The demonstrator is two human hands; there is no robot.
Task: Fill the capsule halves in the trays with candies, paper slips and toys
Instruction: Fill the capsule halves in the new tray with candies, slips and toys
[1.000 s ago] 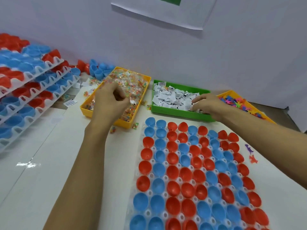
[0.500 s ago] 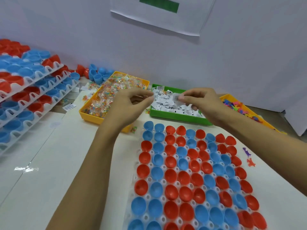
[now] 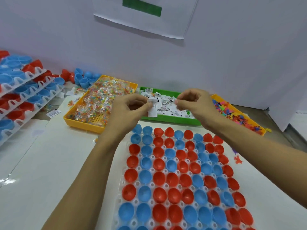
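A white paper slip (image 3: 152, 108) is pinched between the thumb and curled fingers of the left hand (image 3: 128, 108), held above the near edge of the green tray (image 3: 167, 119). The right hand (image 3: 195, 103) is raised just beside it, fingers curled; whether a slip is gripped there cannot be told. More slips are heaped in the green tray, wrapped candies in the yellow tray (image 3: 83, 124) to its left, and coloured toys in the orange tray (image 3: 239, 114), partly hidden by the right forearm. Red and blue capsule halves (image 3: 174, 176) are seated open side up in a white tray on the desk (image 3: 41, 171), cut off by the lower frame edge. Stacked trays (image 3: 25, 97) are seen at left.
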